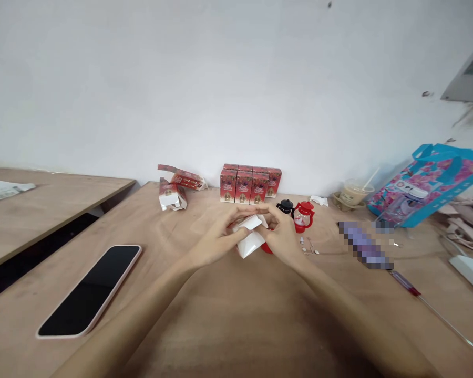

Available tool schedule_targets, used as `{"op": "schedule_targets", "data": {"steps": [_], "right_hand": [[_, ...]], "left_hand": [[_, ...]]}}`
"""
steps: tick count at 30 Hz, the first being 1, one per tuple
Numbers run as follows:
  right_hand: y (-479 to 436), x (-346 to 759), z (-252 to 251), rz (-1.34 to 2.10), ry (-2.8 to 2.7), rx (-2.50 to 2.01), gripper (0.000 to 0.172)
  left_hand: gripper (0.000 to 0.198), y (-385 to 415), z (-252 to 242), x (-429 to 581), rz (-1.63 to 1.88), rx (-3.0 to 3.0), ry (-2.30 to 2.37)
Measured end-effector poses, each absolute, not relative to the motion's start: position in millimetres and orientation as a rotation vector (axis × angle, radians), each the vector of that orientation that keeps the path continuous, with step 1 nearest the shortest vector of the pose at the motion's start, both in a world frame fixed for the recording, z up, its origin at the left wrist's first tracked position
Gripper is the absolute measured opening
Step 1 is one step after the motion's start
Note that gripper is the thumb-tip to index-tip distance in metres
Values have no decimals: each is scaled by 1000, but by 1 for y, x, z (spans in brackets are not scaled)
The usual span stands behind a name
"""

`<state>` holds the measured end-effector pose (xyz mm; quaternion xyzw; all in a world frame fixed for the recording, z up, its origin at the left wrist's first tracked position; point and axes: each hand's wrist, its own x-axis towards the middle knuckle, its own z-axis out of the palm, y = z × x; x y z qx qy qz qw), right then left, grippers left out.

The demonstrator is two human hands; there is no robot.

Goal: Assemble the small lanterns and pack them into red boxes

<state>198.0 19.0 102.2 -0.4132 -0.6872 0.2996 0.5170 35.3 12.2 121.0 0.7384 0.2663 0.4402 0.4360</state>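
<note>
Between my two hands is a small carton (251, 244) with its white inner flaps turned towards me. My left hand (226, 234) grips its left side, the thumb lying along a flap. On the other side, my right hand (280, 229) has its fingers and thumb closed on the carton's edge. Something red (267, 249) shows just under the right fingers; its kind is mostly hidden. Right behind that hand stand a black mini lantern (285, 206) and a red mini lantern (302, 216). Small round discs (316, 252) and other tiny parts lie near them.
Several closed red boxes (243, 188) stand by the wall. Opened red cartons (173, 195) lie left of them. A phone (90, 291) is at front left. Rightward are a screwdriver (408, 283), a drink cup (357, 193) and a blue floral bag (429, 181).
</note>
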Motion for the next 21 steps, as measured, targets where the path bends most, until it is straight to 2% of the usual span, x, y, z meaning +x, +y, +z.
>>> {"op": "schedule_targets", "data": {"steps": [5, 9, 13, 17, 21], "right_hand": [[7, 197, 112, 670, -1773, -981, 30], [-2, 202, 127, 938, -1850, -855, 33], [0, 206, 132, 1184, -1789, -754, 27], [0, 199, 128, 1158, -1686, -907, 31], [-3, 194, 126, 1100, -1691, -925, 27]], "left_hand": [[20, 16, 114, 41, 1309, 1786, 819], [25, 18, 118, 36, 1363, 1688, 869], [33, 15, 126, 30, 1359, 1579, 867], [31, 11, 127, 31, 1391, 1538, 802], [29, 8, 123, 36, 1408, 1575, 766]]}}
